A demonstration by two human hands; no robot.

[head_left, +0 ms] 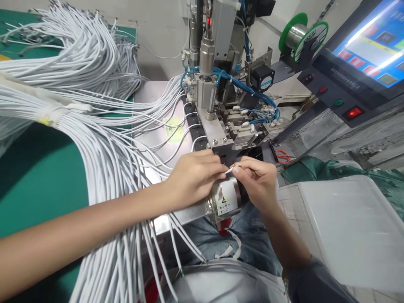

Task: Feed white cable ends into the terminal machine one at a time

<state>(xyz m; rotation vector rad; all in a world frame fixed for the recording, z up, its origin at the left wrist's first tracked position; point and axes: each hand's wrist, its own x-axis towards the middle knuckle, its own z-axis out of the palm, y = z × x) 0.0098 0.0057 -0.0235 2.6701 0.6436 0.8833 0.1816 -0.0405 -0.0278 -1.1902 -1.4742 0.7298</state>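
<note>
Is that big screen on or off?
On: the screen shines bright blue, and the red switch below it glows.

At five o'clock, the white sticker (227, 194) on your metal cylinder (237, 192) shows a triangle sign (224, 200) above Chinese characters (224, 207). Your two-o'clock screen (375, 42), one-o'clock spool (297, 36) and ten-o'clock yellow note (173, 131) are too blurred.

Person's left hand (197, 174) and right hand (257, 181) pinch a white cable (230, 170) mid-frame, below the machine (207, 94). White cable bundle (97, 164) across left side; green-rimmed spool (296, 36) upper right, lit screen (375, 44) top-right corner, white bin (350, 227) lower right.
</note>
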